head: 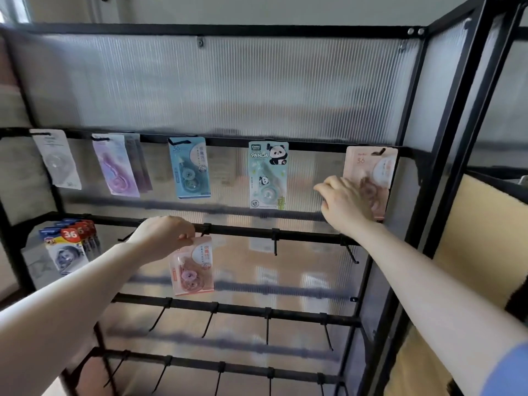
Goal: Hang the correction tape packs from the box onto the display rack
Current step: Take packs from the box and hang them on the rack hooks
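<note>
A black display rack [245, 231] with rows of hooks fills the view. My left hand [163, 232] pinches the top of a pink correction tape pack [192, 267] at a hook on the second bar. My right hand [344, 202] holds the lower part of another pink pack [371, 170] hanging on the top bar's rightmost hook. Along the top bar also hang a white pack [57, 158], purple packs [120, 164], a blue pack [190, 167] and a panda pack [267, 174]. The box is out of view.
Several red-and-blue packs [70, 247] hang at the left end of the second bar. Bare hooks [275, 244] stick out on the second, third and fourth bars. A ribbed translucent panel [217, 87] backs the rack. A tan board [483, 232] stands to the right.
</note>
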The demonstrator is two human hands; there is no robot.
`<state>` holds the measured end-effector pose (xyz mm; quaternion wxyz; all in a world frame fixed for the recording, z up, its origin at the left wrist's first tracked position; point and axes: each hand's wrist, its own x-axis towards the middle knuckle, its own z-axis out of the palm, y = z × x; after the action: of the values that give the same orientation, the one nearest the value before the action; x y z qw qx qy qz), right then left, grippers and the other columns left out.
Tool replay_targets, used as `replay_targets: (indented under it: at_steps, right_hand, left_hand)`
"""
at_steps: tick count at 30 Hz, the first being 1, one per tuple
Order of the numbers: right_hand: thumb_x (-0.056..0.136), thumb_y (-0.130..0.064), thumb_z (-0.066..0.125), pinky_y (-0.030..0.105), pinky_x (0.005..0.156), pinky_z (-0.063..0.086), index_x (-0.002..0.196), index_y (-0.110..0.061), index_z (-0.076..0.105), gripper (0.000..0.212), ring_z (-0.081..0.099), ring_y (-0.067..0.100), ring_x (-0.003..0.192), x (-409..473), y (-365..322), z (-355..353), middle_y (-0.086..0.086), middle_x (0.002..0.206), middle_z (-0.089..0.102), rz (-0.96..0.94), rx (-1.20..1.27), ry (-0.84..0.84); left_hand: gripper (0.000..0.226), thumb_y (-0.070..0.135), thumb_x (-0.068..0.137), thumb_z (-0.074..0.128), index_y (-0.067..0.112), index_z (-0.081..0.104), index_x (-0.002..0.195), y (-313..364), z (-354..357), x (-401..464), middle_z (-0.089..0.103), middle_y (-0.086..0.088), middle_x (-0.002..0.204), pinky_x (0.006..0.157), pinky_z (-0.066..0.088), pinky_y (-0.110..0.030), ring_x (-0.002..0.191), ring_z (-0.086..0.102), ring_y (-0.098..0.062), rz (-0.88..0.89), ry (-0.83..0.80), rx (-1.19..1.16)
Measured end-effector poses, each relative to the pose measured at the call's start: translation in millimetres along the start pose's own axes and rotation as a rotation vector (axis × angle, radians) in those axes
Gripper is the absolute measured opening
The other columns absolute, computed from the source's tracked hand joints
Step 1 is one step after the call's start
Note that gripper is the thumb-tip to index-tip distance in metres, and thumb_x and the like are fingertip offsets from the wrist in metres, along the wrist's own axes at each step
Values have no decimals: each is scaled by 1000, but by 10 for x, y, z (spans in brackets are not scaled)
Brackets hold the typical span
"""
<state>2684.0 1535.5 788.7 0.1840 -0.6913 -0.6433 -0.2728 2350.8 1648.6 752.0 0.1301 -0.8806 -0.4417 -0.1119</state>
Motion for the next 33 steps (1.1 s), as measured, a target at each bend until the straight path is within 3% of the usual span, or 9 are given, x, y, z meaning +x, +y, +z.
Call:
replay_targets:
  at_steps: [10,14,22,33]
  right_hand:
    - [93,-11,44,34,94,39,127,-15,52,35,47,23,115,172,-1043,467,5,123,52,-103,109,-167]
    - [93,-12,43,33,92,38,126,-14,53,35,46,24,116,308,-1570,694,6,122,53,-104,127,-207]
    - [94,-14,44,34,97,40,129,-20,52,37,47,22,119,567,-2525,1203,3,129,52,-40,180,-257]
    - [94,-16,45,33,92,44,127,-16,53,33,49,21,114,623,-2938,1473,3,124,53,-3,154,-317]
  left_hand:
    - [15,38,89,57,30,68,96,-696,42,-318,65,11,94,62,40,-25,81,58,-13,-70,-9,-4]
    - [15,37,87,60,29,68,97,-1178,130,-393,65,11,95,67,48,-27,79,57,-11,-68,-35,-55]
    - [12,34,85,64,30,71,93,-2098,389,-328,60,14,83,63,45,-23,76,55,-8,-26,-46,-183]
    - [14,31,85,66,27,73,96,-2411,771,-117,66,12,91,61,43,-23,76,57,-8,27,23,-373]
